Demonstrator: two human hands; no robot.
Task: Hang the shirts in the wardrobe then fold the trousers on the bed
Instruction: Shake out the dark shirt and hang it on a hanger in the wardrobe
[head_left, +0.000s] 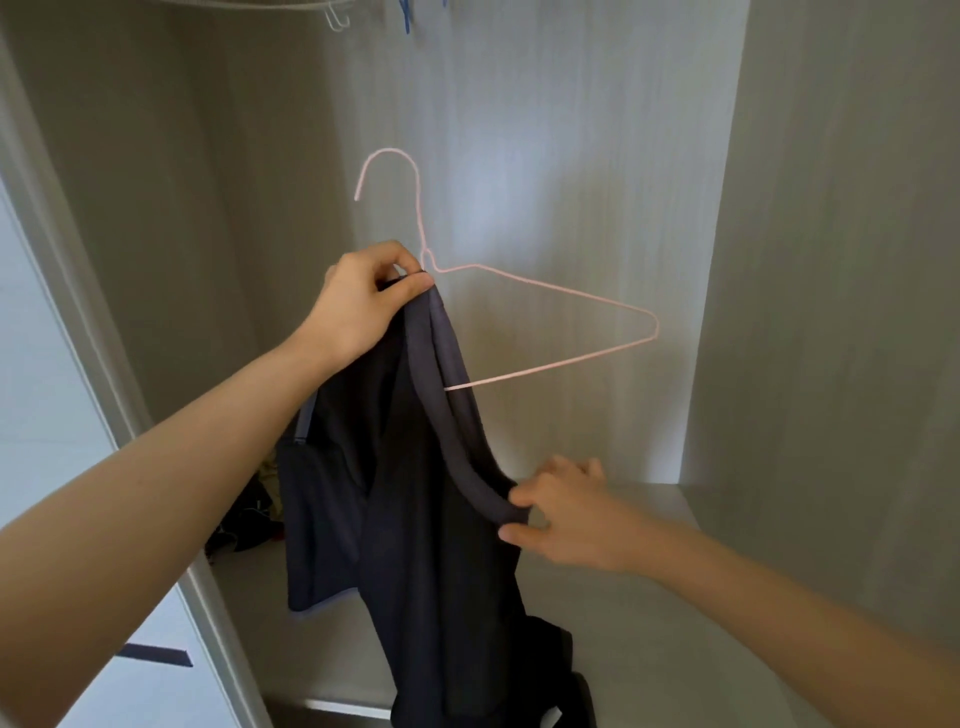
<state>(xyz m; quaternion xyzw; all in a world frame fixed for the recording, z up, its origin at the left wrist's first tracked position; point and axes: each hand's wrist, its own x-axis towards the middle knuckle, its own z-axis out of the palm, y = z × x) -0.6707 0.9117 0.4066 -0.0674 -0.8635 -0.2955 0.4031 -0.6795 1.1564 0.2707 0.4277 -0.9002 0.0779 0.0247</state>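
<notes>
A dark navy shirt (415, 545) with a greyish collar hangs partly on a pink wire hanger (571, 296) inside the open wardrobe. My left hand (363, 306) pinches the collar and the hanger's neck together, holding both up. The hanger's left arm is hidden inside the shirt; its right arm sticks out bare. My right hand (566, 514) pinches the lower loop of the collar between thumb and fingers, below the hanger's bare arm.
The wardrobe rail (249, 5) runs along the top edge with a white hook (337, 21) and blue hangers (405, 15) on it. A pale shelf (649, 597) lies below the shirt. Crumpled clothes (249, 514) sit at the shelf's left. A wardrobe wall (831, 260) stands right.
</notes>
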